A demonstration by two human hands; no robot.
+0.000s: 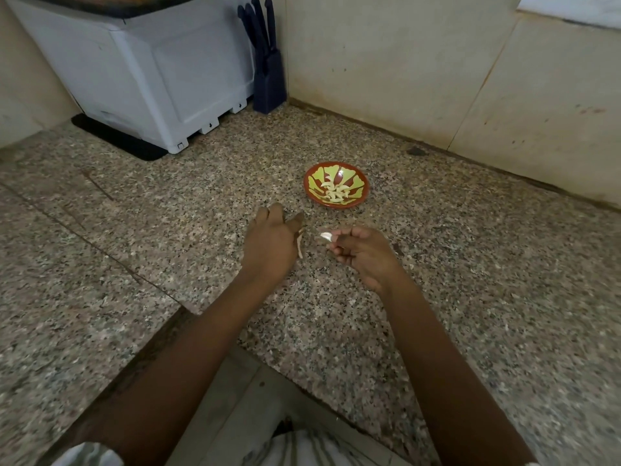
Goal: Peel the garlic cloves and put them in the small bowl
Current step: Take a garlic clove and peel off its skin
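A small red and green bowl (336, 170) stands on the speckled granite counter and holds several peeled garlic cloves (335, 192). Just in front of it, my right hand (363, 255) pinches a pale garlic clove (326, 236) at its fingertips. My left hand (271, 243) hovers to the left of it, fingers curled, with a thin strip of garlic skin (299, 245) hanging from under its thumb side. The two hands are a short gap apart.
A white appliance (148, 72) on a black mat sits at the back left, with a dark blue knife block (267, 68) beside it in the corner. Tiled walls close the back and right. The counter edge (255, 351) runs diagonally below my forearms.
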